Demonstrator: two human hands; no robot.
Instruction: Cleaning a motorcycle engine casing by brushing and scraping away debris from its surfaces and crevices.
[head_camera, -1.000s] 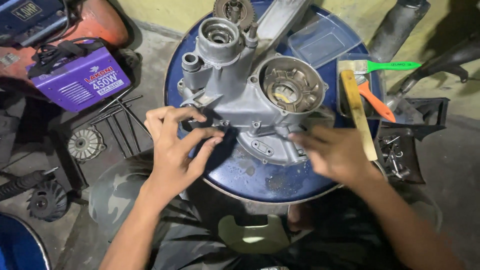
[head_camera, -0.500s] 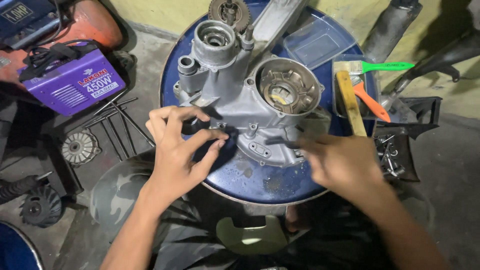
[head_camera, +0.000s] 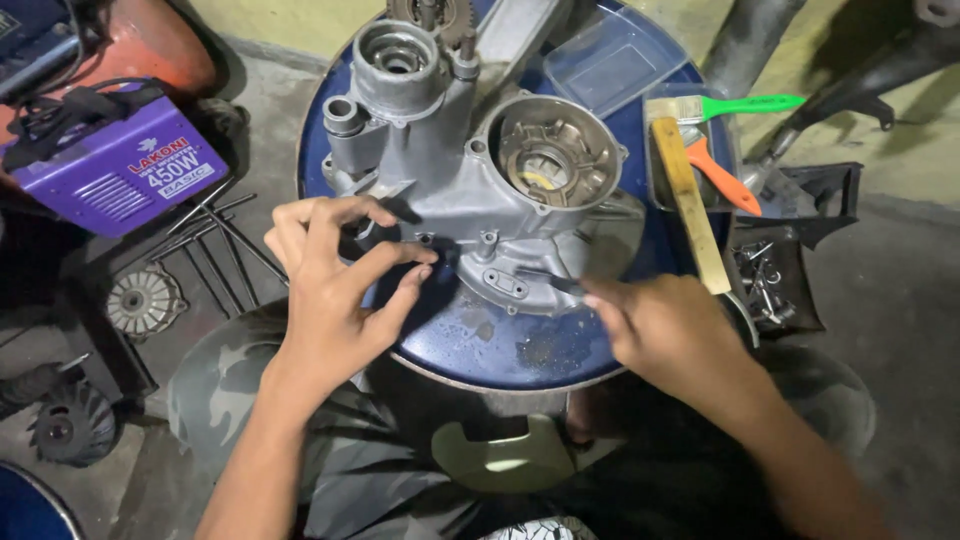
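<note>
Your left hand (head_camera: 335, 290) sits at the near-left edge of the grey engine casing (head_camera: 480, 190), fingers curled narrow, thumb and forefinger pinched close at a small lug on the casing's lower rim; cannot tell if anything is caught between them. Your right hand (head_camera: 665, 330) is at the casing's near-right edge, grip closed on a thin dark tool (head_camera: 550, 280) whose tip points left onto the casing's lower flange. So the casing lies just beyond both hands, between them and touching both (fingertips on the left, tool tip on the right).

The casing rests on a round blue drum top (head_camera: 480, 345) that serves as your bench. Round bearing opening faces up on the right half, cylinder bore at upper left.

Right of the casing: a wooden stick (head_camera: 690, 205) lying lengthwise, a green-handled brush (head_camera: 750, 105) and an orange-handled tool (head_camera: 722, 178) beside it, well apart from your right hand's grip. A clear plastic tray (head_camera: 610, 60) at the drum's far side.

On the floor left: a purple box-shaped machine (head_camera: 115, 165), loose metal rods (head_camera: 215, 240), a finned round part (head_camera: 145, 300). Dark tray of small hardware (head_camera: 770, 275) at right.
</note>
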